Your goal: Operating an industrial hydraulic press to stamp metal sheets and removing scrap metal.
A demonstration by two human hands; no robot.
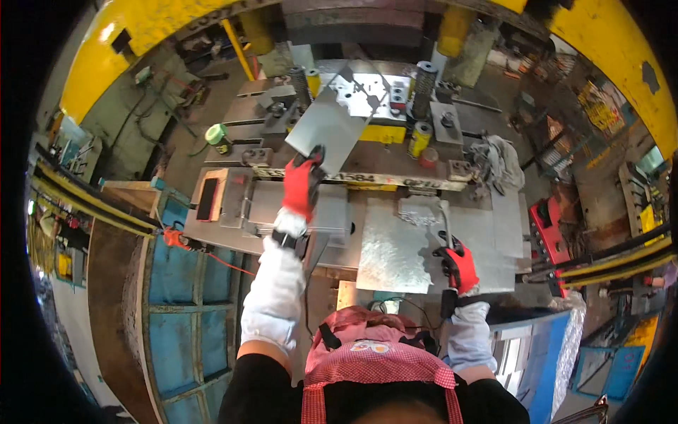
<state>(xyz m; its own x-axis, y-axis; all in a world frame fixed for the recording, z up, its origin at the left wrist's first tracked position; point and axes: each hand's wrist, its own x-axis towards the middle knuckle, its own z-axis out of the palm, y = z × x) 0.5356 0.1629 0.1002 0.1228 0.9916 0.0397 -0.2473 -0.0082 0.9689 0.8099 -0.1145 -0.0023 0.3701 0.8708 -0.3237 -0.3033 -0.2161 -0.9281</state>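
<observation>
My left hand, in a red and black glove, reaches forward with its fingers closed on the near edge of a thin metal sheet. The sheet tilts over the press bed, and its far end has a jagged cut-out outline. Lower on the right, my right hand, gloved the same way, is closed around a slim grey rod-like tool that points away from me. What kind of tool it is I cannot tell. Beside that hand lies a shiny metal sheet on the table, with a crumpled silvery bundle just beyond it.
Behind the held sheet is a bright die plate between coiled springs. A yellow can and a green-lidded container stand on the bed. Grey rags lie at right. Stacked sheets lie left; a blue-panelled frame stands beside the table.
</observation>
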